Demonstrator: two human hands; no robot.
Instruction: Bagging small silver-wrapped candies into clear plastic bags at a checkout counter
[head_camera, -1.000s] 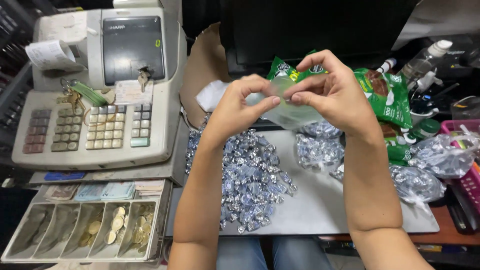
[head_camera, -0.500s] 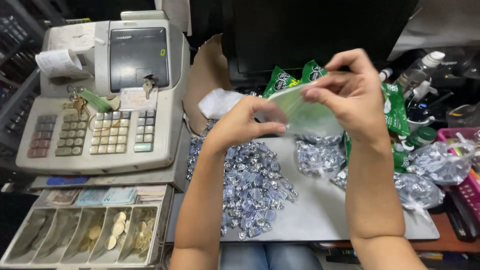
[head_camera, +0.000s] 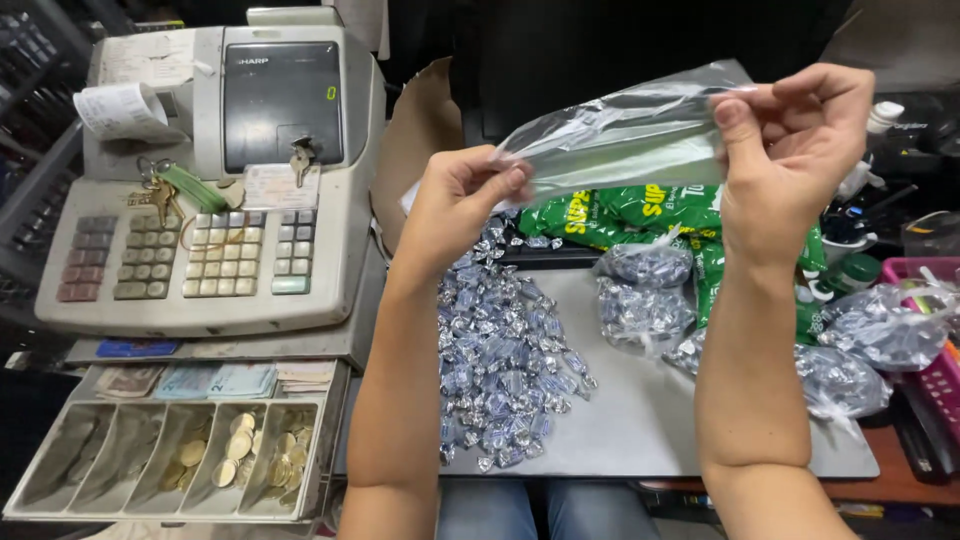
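My left hand (head_camera: 462, 205) and my right hand (head_camera: 790, 150) hold a small clear plastic bag (head_camera: 620, 135) stretched flat between them in the air. Each hand pinches one end of it. Below the bag lies a loose pile of small sweets in blue and silver wrappers (head_camera: 505, 360) on a grey tray (head_camera: 650, 420). Several tied clear bags filled with the same sweets (head_camera: 645, 290) sit to the right of the pile.
A grey cash register (head_camera: 230, 170) with keys and a paper receipt stands at the left, its open drawer (head_camera: 170, 450) showing coins and banknotes. Green sweet bags (head_camera: 640, 215) lie behind the tray. A pink basket (head_camera: 935, 330) and bottles are at the right.
Both hands have pulled apart and risen, stretching the clear bag wide between them. The right hand moved up and to the right.
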